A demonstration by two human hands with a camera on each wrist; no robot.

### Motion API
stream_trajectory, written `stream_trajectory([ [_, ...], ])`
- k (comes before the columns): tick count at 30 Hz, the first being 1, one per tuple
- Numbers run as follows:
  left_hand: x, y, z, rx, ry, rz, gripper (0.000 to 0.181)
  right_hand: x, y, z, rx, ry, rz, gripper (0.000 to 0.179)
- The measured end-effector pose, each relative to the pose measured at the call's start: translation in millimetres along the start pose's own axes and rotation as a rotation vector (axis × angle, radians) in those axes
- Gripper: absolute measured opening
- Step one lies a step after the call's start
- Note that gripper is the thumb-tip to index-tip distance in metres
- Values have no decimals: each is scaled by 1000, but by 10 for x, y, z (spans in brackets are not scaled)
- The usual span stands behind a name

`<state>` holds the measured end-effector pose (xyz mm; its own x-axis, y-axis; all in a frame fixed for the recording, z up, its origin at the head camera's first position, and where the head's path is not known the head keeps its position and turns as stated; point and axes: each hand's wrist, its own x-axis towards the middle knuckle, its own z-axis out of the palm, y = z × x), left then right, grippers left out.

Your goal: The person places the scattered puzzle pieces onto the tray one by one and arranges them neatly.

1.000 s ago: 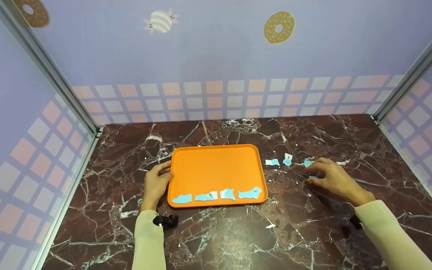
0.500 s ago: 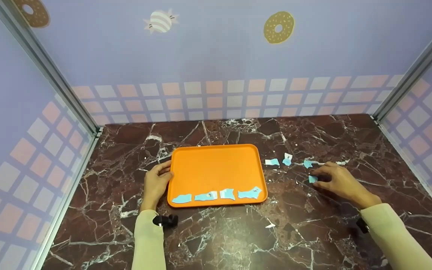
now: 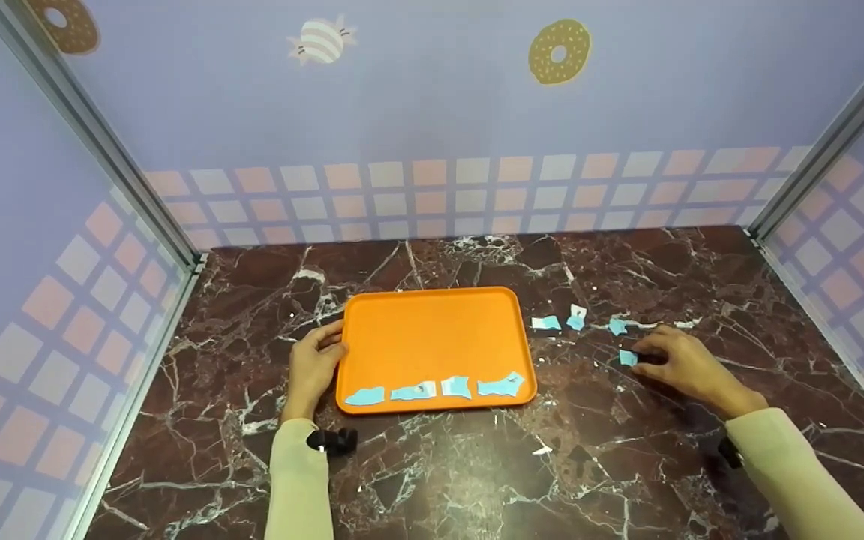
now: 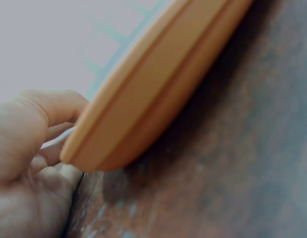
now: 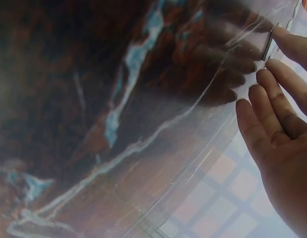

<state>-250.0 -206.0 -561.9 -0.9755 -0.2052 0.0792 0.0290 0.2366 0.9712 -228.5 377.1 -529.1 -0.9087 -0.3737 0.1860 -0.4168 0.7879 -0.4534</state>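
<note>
At its left edge, an orange tray (image 3: 432, 337) is gripped by my left hand (image 3: 313, 369). In the left wrist view, fingers (image 4: 64, 106) lie against the rim of the tray (image 4: 148, 84). Along the tray's near side lie several light-blue and white paper pieces with ragged edges, one a blue paper piece (image 3: 364, 396) at the left. Right of the tray, my right hand (image 3: 691, 367) pinches a small light-blue paper piece (image 3: 628, 358) between thumb and forefinger, low over the table. In the right wrist view, a thin dark edge (image 5: 268, 45) shows at the fingertips of the right hand (image 5: 287, 119).
Beyond the tray's right side lie a white-and-blue paper piece (image 3: 545, 322), another paper piece (image 3: 576, 317) and a blue paper piece (image 3: 617, 326). A white scrap (image 3: 542, 450) sits nearer. Patterned panels (image 3: 432, 112) wall in the dark marbled table (image 3: 432, 480).
My right hand has drawn back slightly to the right, and the light-blue piece at its fingertips has turned its face into view. My left hand and the tray stay put.
</note>
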Motion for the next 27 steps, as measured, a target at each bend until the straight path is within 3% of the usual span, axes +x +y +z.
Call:
stream_trajectory([
  [14,3,2,-1,-5,-23,-11,42,1,15,3,-25,20,-12,21],
  [27,12,-6,-3,7,-15,-9,41,13,13,38,-4,13,30,18],
])
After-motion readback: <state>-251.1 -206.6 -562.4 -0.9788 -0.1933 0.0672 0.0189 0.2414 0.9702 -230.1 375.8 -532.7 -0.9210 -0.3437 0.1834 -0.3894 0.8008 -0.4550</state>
